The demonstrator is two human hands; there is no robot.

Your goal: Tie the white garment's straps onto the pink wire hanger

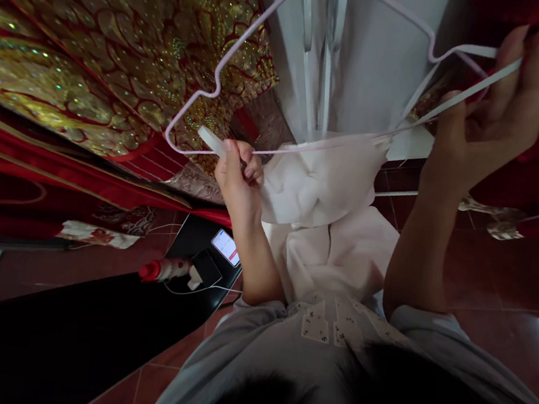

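Observation:
A pale pink wire clothes hanger (245, 37) spans the top of the view, its hook end cut off. Below its lower bar hangs a white garment (316, 182) with thin straps. My left hand (242, 175) is closed at the bar's left end, and a short loop of white strap (211, 140) sticks out past the thumb. To the right, my right hand (496, 119) has a white strap (476, 89) hooked across its thumb and fingers, drawn taut near the hanger's right corner. How far the garment reaches behind my forearms is hard to see.
Red and gold sequined garments (147, 33) hang at left, dark red cloth (517, 168) at right. Grey doors with long handles (325, 57) stand ahead. A black bench (84, 330) holds a lit phone (226, 247), a red-capped bottle (161, 270) and a charger with cable (196, 278).

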